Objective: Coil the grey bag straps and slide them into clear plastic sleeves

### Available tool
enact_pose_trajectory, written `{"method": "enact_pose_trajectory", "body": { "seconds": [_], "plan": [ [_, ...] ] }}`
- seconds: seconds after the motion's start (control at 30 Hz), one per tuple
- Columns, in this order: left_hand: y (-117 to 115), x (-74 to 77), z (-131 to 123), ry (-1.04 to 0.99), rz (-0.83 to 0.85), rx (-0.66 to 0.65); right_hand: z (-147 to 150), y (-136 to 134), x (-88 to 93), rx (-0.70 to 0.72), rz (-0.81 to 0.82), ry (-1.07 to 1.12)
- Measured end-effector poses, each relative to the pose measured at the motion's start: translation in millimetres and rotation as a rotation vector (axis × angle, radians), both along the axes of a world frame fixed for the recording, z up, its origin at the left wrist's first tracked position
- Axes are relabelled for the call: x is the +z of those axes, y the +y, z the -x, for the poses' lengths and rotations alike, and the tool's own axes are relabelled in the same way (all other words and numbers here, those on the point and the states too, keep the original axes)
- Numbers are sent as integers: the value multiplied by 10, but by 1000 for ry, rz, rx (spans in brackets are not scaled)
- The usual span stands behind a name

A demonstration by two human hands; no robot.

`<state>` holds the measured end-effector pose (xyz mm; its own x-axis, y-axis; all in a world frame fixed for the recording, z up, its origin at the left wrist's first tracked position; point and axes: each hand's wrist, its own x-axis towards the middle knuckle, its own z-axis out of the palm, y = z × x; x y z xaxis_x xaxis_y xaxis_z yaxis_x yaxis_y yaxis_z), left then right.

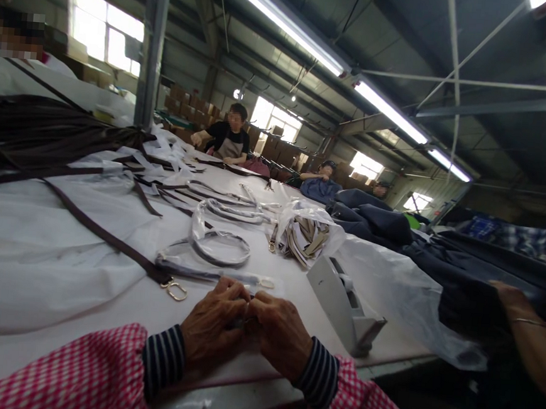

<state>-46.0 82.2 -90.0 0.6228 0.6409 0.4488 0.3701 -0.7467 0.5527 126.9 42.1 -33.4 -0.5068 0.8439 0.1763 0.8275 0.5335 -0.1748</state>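
Observation:
My left hand point(212, 316) and my right hand point(280, 332) meet fingertip to fingertip above the white table near its front edge. Both have bent, closed fingers, and whatever they pinch is hidden between them. Just beyond them lies a dark strap in a clear plastic sleeve point(201, 271), with a pale gold clasp point(265, 283) at its right end. Left of my left hand, a brown strap point(105, 234) ends in a gold oval ring point(176, 291). A grey tape dispenser point(329, 300) stands right of my right hand, apart from it.
Coiled straps in plastic point(222, 249) lie ahead, beside a clear bag of beige straps point(306, 235). Many dark brown straps point(47, 127) are piled at left. Dark blue fabric point(385, 223) fills the right side, where another person's arm point(525, 331) reaches in. Co-workers sit across the table.

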Motion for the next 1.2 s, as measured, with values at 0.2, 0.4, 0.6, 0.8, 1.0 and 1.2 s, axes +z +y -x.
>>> {"method": "enact_pose_trajectory", "body": {
  "seconds": [0.2, 0.4, 0.6, 0.8, 1.0, 1.2],
  "plan": [
    [2, -28, -4, -39, -19, -27, 17, -135, -238, 14, -328, -1],
    [32, -84, -7, -23, -26, -21, 163, -229, -468, 71, -709, -86],
    [99, -105, 20, 34, -44, -44, 100, -228, -502, 106, -730, -70],
    [89, -51, 30, 60, -77, -41, -93, -176, -433, 117, -517, 54],
    [64, 9, 11, 54, -59, -24, -100, -178, -379, 176, -515, -60],
    [77, 5, 2, 51, -19, -2, -114, -293, -472, 214, -598, -103]
  ]
}}
